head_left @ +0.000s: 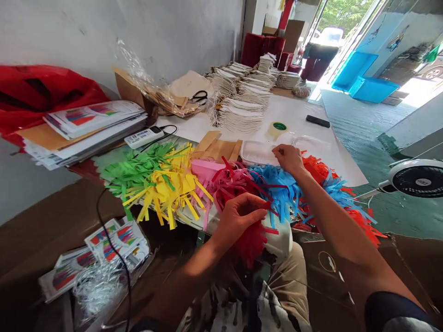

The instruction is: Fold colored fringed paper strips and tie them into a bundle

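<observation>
My left hand [242,213] is closed around a bunch of red paper strips [252,240] that hang down over my lap. My right hand [289,157] reaches forward over the blue strips [277,184], fingers curled at the edge of a clear plastic tray [258,152]; what it pinches, if anything, I cannot make out. Piles of cut paper strips lie across the table in front of me: green [134,170], yellow [169,189], pink [204,173], dark red [231,180], blue and orange [318,170].
Stacks of printed sheets [86,129] and a red bag [38,94] sit at left. Bundled white paper bags [242,97], scissors [200,96], a tape roll [278,129] and a black phone [317,121] lie farther back. A small fan [417,179] stands at right.
</observation>
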A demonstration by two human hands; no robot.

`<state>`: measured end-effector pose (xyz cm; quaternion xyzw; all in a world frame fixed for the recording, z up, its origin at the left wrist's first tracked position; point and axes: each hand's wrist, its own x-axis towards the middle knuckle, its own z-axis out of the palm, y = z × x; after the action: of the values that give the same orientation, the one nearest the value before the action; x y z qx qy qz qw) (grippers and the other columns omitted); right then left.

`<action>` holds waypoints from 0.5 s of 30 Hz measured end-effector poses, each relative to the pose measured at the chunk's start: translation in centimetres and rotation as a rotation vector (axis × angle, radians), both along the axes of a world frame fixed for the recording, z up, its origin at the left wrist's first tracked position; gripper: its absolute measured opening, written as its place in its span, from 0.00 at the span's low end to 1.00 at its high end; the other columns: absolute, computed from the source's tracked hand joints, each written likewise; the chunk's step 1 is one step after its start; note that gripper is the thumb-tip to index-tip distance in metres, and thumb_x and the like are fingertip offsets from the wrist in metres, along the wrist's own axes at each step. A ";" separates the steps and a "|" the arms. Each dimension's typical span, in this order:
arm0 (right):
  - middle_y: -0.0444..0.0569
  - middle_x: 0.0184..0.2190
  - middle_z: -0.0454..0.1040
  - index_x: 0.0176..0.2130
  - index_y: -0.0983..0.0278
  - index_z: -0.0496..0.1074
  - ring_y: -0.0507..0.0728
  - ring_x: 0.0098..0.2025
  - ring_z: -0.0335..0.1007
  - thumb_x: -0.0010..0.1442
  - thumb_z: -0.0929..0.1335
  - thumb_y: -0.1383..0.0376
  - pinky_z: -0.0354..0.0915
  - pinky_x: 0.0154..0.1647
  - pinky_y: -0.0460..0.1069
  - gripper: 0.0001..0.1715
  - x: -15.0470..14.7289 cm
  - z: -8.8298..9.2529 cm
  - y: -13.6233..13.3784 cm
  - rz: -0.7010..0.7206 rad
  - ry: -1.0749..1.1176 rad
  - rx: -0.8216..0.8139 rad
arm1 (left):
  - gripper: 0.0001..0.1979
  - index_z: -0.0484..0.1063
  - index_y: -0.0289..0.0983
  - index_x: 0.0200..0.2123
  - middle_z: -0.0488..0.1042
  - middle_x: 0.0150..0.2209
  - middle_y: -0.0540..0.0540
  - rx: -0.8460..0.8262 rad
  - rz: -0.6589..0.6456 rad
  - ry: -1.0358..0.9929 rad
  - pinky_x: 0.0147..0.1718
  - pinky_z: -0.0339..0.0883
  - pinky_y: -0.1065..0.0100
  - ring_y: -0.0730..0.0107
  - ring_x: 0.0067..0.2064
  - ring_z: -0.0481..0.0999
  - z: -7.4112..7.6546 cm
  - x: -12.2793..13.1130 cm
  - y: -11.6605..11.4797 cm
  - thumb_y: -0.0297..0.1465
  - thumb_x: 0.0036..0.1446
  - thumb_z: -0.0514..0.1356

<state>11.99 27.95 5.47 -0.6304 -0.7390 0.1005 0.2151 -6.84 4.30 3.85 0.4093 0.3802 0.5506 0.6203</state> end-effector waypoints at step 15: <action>0.56 0.46 0.85 0.45 0.60 0.85 0.66 0.53 0.79 0.58 0.71 0.68 0.70 0.54 0.56 0.16 -1.0 -0.9 1.9 0.001 -0.271 -0.103 | 0.12 0.82 0.38 0.40 0.81 0.38 0.48 0.023 0.006 0.007 0.40 0.72 0.71 0.72 0.37 0.79 -0.7 -0.6 0.6 0.36 0.55 0.75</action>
<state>10.99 29.89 4.56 -0.6482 -0.7554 0.0525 0.0806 -7.43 4.87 3.13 0.4173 0.3772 0.5555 0.6124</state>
